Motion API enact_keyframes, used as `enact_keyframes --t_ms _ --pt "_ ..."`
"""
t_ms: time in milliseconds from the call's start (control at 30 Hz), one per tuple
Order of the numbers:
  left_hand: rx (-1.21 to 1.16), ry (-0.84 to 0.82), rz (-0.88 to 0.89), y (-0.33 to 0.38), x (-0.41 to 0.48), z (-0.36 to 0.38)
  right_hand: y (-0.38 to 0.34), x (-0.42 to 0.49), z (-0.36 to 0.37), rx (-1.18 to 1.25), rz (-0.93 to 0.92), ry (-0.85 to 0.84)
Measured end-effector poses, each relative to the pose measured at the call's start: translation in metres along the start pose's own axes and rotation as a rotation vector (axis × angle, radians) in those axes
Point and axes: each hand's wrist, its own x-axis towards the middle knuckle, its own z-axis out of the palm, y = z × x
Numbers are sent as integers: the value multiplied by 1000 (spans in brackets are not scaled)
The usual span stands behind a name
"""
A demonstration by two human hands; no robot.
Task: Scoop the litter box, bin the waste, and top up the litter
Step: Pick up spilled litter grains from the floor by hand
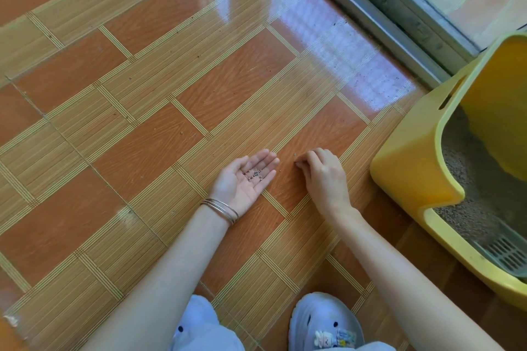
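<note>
A yellow litter box [410,168] stands on the floor at the right, with grey-brown litter [467,174] inside and a grey slotted scoop [506,255] lying at its near end. My left hand [245,179] lies palm up on the tiled floor, flat and open, with several small litter grains [255,174] resting in the palm. My right hand [322,174] is palm down beside it, its fingertips pinched together at a stray grain on the tile. Another grain [294,154] lies just beyond the fingers.
The orange and tan tiled floor [171,94] stretches ahead and left, with small specks of litter scattered on it. A metal sliding-door track [379,14] runs along the top right behind the litter box. My two white clogs [325,322] are at the bottom edge.
</note>
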Motion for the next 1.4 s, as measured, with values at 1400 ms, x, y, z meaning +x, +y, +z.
enact_keyframes --t_ms 1400 --pt "-26 -24 3 -1 0 -2 16 5 -13 329 209 -66"
